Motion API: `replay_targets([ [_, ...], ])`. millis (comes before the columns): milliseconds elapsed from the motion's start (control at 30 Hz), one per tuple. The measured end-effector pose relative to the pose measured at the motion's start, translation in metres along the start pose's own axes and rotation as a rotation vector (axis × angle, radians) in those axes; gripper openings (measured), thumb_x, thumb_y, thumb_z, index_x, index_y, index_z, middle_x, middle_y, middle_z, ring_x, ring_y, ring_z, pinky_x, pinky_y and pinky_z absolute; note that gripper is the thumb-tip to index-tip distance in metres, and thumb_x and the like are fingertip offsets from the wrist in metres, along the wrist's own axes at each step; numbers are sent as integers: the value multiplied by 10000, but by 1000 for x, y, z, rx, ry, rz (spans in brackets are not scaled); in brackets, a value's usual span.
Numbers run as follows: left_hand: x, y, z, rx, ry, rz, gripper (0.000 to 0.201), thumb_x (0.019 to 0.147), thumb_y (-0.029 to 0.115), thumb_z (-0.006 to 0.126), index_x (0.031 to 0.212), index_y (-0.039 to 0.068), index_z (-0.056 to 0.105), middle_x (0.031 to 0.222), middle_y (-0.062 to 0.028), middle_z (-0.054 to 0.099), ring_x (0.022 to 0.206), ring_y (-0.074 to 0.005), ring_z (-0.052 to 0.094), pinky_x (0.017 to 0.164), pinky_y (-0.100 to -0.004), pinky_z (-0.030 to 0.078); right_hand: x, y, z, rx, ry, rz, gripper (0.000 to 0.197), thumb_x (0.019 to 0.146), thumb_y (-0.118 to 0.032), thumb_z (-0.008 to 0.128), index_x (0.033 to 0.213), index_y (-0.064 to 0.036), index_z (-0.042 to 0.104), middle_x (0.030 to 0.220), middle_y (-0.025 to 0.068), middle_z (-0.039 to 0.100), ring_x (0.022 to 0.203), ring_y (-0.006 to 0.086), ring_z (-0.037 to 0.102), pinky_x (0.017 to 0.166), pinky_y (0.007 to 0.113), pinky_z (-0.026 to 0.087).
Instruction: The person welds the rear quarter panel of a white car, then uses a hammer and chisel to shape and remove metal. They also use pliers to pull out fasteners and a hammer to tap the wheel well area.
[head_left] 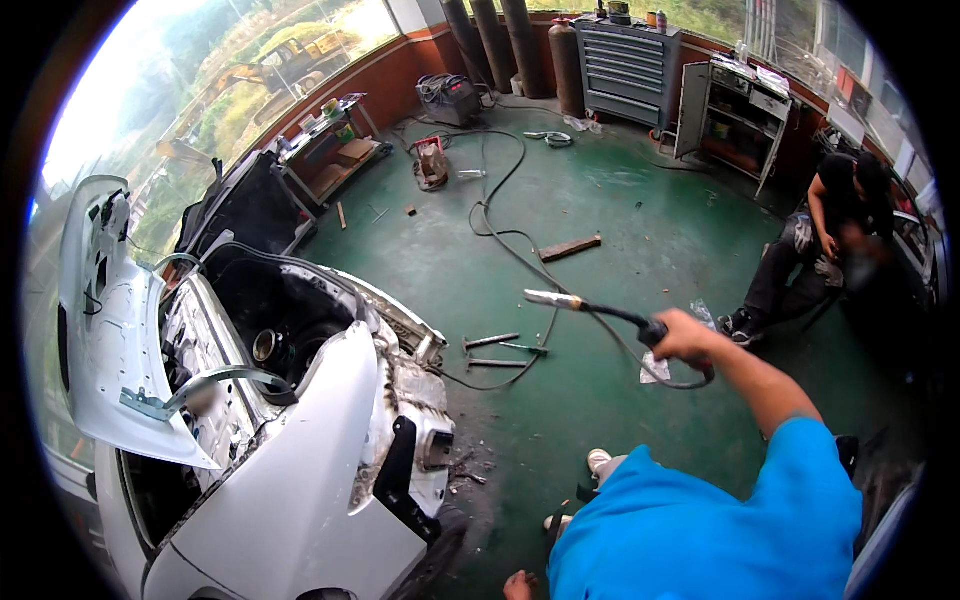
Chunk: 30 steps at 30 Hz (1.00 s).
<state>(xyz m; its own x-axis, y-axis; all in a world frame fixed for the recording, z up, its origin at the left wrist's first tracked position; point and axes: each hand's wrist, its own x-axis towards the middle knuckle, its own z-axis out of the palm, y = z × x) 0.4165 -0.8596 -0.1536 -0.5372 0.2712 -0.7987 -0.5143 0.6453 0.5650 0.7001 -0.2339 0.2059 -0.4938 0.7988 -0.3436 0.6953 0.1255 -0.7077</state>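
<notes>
Black grip [652, 332] wrapped by curled fingers of the right hand [685, 338], the welding torch [608, 311] hung over the floor [565, 420], seemingly light, stiff, best held there; left hand [520, 586] fingers, I couldn't tell.

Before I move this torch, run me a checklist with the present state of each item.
1. Right hand closed around the torch handle: ok.
2. Torch tip apart from the white car: ok, held in the open.
3. Torch cable without loops: not ok, it winds across the green floor.
4. Nothing loose underfoot: not ok, metal bars and a wooden block lie there.
5. Co-worker apart from the torch: ok, seated off to the right.
6. Left hand free: cannot tell, only partly visible.
</notes>
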Motion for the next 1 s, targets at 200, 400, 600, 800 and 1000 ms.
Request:
replay_targets([
  [200,-12,57,27,83,-23,-185,274,958,207,614,1146,15,660,939,-112,735,750,-210,696,621,-341,505,-166,178,39,61,6,357,198,604,-57,743,754,-29,617,673,45,614,610,150,569,571,350,483],
  [400,18,97,23,313,-153,-67,261,961,189,612,1128,-6,660,938,-131,722,722,-183,679,587,-293,485,-411,216,13,17,314,762,241,540,-3,768,763,-3,675,721,59,650,685,199,618,606,393,496],
  [600,51,103,-20,261,-214,68,268,956,195,605,1129,-6,647,939,-122,719,722,-185,677,656,-325,512,-493,183,-65,-353,460,1037,324,508,-3,801,797,58,665,841,192,714,806,301,704,712,430,561],
  [800,41,60,-79,240,-150,22,286,967,200,593,1171,6,643,980,-114,726,727,-187,687,647,-328,502,-389,80,-13,-202,424,730,196,576,-16,665,698,-28,512,624,46,510,596,169,512,546,380,426],
  [1000,-11,17,-102,282,-103,-82,305,966,229,602,1169,6,646,971,-120,722,781,-203,689,668,-333,513,-249,87,150,-351,142,96,407,660,-57,681,1065,-86,654,959,145,645,890,359,629,799,437,508],
])
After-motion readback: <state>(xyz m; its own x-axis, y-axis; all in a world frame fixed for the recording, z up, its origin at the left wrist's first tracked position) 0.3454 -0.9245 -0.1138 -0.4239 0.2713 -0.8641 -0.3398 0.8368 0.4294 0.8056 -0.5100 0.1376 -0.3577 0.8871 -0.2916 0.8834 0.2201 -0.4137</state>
